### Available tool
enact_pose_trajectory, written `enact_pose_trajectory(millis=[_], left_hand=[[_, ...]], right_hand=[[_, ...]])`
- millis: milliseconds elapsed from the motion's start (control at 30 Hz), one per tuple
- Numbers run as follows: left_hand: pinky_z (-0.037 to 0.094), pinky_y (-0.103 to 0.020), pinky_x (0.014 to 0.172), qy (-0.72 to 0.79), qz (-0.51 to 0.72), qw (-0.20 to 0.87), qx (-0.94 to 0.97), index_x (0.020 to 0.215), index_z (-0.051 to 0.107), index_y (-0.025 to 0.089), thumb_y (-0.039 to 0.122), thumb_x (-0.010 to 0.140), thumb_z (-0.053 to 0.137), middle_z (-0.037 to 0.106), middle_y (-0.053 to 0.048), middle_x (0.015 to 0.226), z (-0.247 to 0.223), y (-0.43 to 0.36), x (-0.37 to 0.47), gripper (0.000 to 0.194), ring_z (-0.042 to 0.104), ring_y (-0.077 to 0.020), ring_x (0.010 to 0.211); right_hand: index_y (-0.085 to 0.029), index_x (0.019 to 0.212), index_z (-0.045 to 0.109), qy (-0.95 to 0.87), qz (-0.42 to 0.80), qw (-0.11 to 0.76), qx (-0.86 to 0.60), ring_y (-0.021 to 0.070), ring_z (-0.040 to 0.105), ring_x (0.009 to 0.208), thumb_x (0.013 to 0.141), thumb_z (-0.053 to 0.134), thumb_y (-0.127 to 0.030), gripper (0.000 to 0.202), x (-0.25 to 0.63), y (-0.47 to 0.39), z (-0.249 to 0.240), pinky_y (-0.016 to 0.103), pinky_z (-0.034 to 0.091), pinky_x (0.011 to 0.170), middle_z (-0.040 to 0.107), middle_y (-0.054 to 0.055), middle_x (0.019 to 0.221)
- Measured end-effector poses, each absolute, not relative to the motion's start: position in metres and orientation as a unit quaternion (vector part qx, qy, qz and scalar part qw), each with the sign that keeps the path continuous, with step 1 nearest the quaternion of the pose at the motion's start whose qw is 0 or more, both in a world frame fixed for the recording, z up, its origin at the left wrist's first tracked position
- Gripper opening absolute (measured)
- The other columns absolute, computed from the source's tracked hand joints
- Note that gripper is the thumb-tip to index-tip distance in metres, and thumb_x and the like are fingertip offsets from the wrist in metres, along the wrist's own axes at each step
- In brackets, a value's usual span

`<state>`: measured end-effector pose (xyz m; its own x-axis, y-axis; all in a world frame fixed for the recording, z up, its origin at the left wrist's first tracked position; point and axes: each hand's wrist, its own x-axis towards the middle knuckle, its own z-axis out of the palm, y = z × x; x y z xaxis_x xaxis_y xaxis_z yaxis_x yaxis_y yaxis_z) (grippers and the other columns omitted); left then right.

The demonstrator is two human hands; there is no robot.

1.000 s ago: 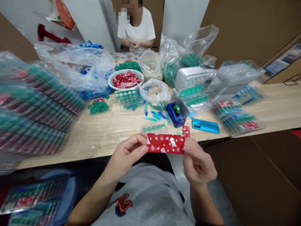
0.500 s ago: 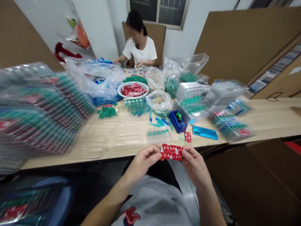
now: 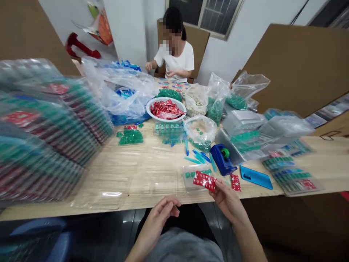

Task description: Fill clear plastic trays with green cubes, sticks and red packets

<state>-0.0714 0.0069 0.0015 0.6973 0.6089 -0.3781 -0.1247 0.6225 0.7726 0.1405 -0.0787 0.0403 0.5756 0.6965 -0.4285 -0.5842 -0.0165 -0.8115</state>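
Observation:
My right hand (image 3: 227, 200) pinches one end of a red packet (image 3: 204, 181) with a white print. The packet is held out flat over a clear plastic tray (image 3: 191, 186) that has a row of green pieces in it; whether they touch cannot be told. My left hand (image 3: 163, 214) is apart from the packet, at the table's front edge, fingers loosely bent with nothing between them. Beside my right hand lies another red packet (image 3: 235, 182). Blue and turquoise pens (image 3: 200, 156) are scattered behind the tray, beside a blue tape dispenser (image 3: 222, 160).
Tall stacks of filled clear trays (image 3: 49, 134) stand on the left. A white bowl (image 3: 148, 109) of red packets and plastic bags (image 3: 200, 125) of pieces fill the middle. A blue phone (image 3: 256, 177) and more trays (image 3: 291, 171) lie right. A person (image 3: 177, 54) sits across the table (image 3: 155, 160).
My left hand has let go of the red packet and moved down and left. My right hand keeps the packet, which is now over the clear tray. The camera view has shifted and tilted.

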Motion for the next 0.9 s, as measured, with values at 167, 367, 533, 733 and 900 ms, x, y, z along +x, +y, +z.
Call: enact_pose_trajectory(millis=[167,367,533,733,900], left_hand=[[0.044,-0.030,0.078,0.331,0.151,0.838,0.407,0.083,0.070,0.018,0.052,0.075,0.069,0.066,-0.005,0.086,-0.015,0.013,-0.068,0.036,0.057,-0.0176,0.077],[0.045,-0.030,0.076,0.297,0.117,0.874,0.367,0.098,0.069,0.019,0.045,0.079,0.069,0.068,-0.005,0.088,-0.011,0.015,-0.049,0.032,0.059,-0.0159,0.075],[0.047,-0.032,0.074,0.238,0.242,0.881,0.329,0.123,0.058,0.022,0.033,0.074,0.077,0.072,-0.006,0.093,0.042,0.075,-0.015,0.054,0.063,-0.0162,0.073],[0.040,-0.035,0.102,0.181,0.329,0.889,0.262,0.118,0.064,0.020,0.056,0.091,0.044,0.060,-0.006,0.131,0.076,0.099,-0.002,0.049,0.050,-0.0226,0.125],[0.014,-0.044,0.118,0.134,0.199,0.959,0.154,0.131,0.055,0.020,0.067,0.090,0.029,0.050,-0.010,0.141,0.042,0.048,-0.007,0.068,0.035,-0.0260,0.138]], right_hand=[[-0.019,0.071,0.068,0.027,0.406,0.728,-0.551,0.0121,0.065,0.063,0.054,0.088,-0.033,0.030,0.148,-0.088,0.026,0.021,0.053,0.057,0.071,0.000,0.071],[-0.019,0.069,0.070,0.090,0.361,0.757,-0.538,0.0121,0.064,0.060,0.048,0.090,-0.031,0.031,0.162,-0.107,0.018,0.021,0.054,0.055,0.071,-0.001,0.069],[-0.019,0.067,0.069,0.086,0.365,0.767,-0.521,0.0093,0.062,0.055,0.048,0.090,-0.027,0.030,0.177,-0.108,0.016,0.018,0.054,0.051,0.069,-0.004,0.065],[-0.020,0.069,0.067,0.047,0.372,0.784,-0.496,0.0075,0.063,0.060,0.050,0.089,-0.028,0.030,0.174,-0.087,0.032,0.014,0.053,0.054,0.070,-0.004,0.072],[-0.018,0.069,0.067,0.013,0.420,0.777,-0.469,0.0070,0.060,0.060,0.053,0.088,-0.030,0.029,0.164,-0.067,0.041,0.014,0.050,0.053,0.068,-0.002,0.071]])
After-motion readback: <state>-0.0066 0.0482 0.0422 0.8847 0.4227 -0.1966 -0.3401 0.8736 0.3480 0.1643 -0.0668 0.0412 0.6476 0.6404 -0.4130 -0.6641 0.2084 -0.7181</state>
